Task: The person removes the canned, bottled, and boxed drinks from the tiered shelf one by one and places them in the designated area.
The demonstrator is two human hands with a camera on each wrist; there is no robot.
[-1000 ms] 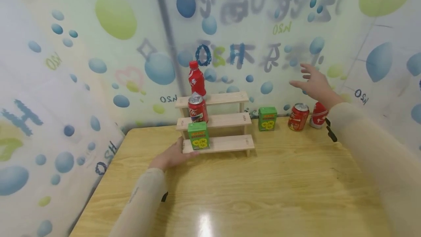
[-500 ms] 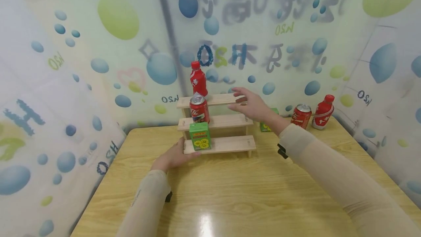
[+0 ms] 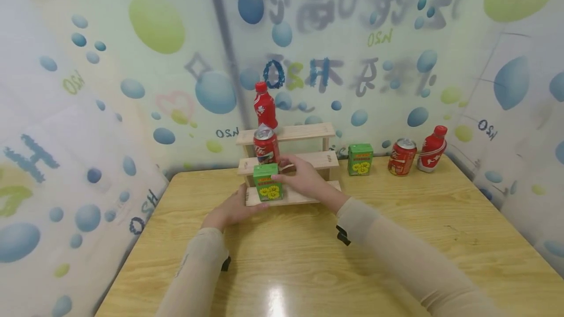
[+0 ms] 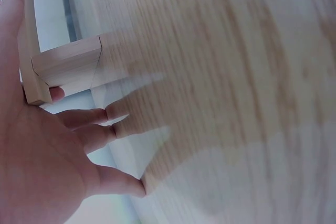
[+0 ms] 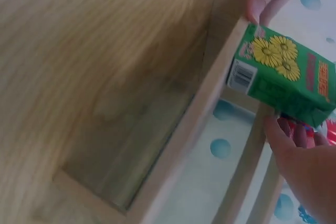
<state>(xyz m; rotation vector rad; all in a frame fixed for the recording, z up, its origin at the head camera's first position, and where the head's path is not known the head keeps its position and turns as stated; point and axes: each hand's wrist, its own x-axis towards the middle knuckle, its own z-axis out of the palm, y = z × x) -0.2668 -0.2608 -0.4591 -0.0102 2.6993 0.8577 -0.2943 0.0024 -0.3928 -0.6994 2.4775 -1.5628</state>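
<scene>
My left hand (image 3: 231, 208) grips the left end of the three-step wooden shelf (image 3: 310, 191), its thumb along the lowest step's front. In the left wrist view, other fingers (image 4: 123, 179) reach down to the tabletop. A green drink carton (image 3: 268, 183) with yellow flowers stands on the lowest step. Behind it, a red soda can (image 3: 266, 147) sits on the middle step, and a red bottle (image 3: 265, 106) on the top one. My right hand (image 3: 304, 178) is at the carton's right side, thumb overlapping its edge, fingers beside the can; whether it grips either, I cannot tell.
Along the table's back edge, right of the shelf, stand another green carton (image 3: 360, 159), a second red can (image 3: 402, 157) and another red bottle (image 3: 432, 148). A patterned curtain (image 3: 352, 62) hangs close behind the wooden table (image 3: 396, 238).
My right hand has come from above the right-hand can and bottle, past the top step, down and left to the carton and can on the shelf. The left hand has stayed at the shelf's end.
</scene>
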